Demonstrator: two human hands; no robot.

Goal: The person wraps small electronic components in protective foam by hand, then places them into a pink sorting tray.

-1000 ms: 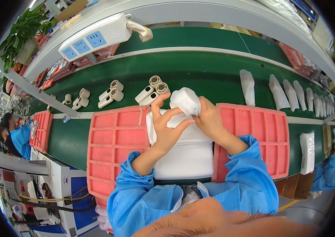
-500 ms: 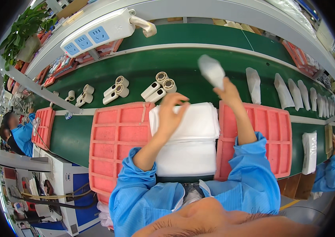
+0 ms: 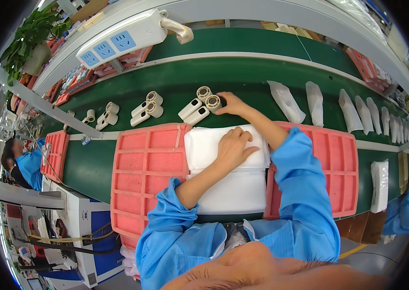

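White plastic devices with round heads and straight handles [image 3: 196,116] lie in groups on our long green counter [image 3: 243,72]. Before us are two pink gridded trays [image 3: 129,181], and between them stacked thin white sheets [image 3: 231,193]. At right lie slender, whitish wrapped pieces [image 3: 315,104] in a row. Our left hand [image 3: 232,150] is over the sheets, its fingers loosely curled and spread. Our right hand [image 3: 234,103] touches the nearest round head; whether its fingers pinch, we cannot tell.

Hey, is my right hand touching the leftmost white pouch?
Apart: the head view shows green surface between your right hand and the leftmost white pouch.
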